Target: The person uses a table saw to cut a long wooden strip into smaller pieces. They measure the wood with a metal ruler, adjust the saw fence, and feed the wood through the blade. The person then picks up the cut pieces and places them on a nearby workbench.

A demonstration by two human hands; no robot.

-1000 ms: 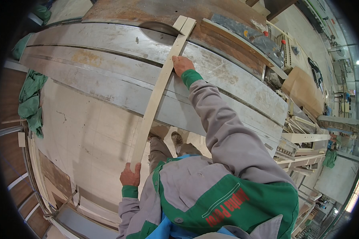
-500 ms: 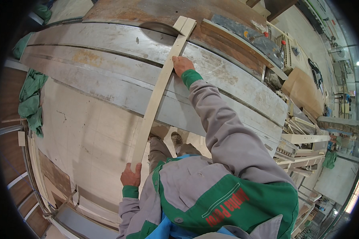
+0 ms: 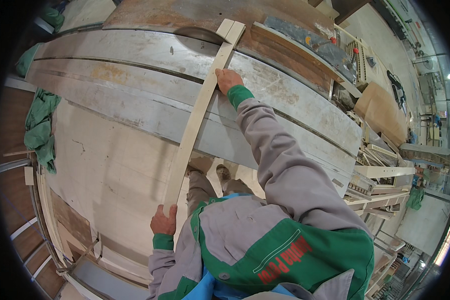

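A long pale wooden strip (image 3: 197, 120) lies slantwise across the grey metal saw table (image 3: 130, 105), its near part sticking out past the table's front edge. At that near end my left hand (image 3: 163, 220) is closed around the wood, thumb on the right side. Farther up, my right hand (image 3: 229, 81) grips the strip from its right edge, over the table. The strip's far end meets a round saw blade (image 3: 200, 34), and a line there parts the tip in two. Whether the blade turns cannot be told.
Beyond the blade spreads a brown rusty machine top (image 3: 160, 15). To its right runs a fence (image 3: 305, 55) with red knobs. Wood offcuts (image 3: 380, 175) are piled at the right. A green cloth (image 3: 41, 130) hangs at the left, and my feet stand below the table edge.
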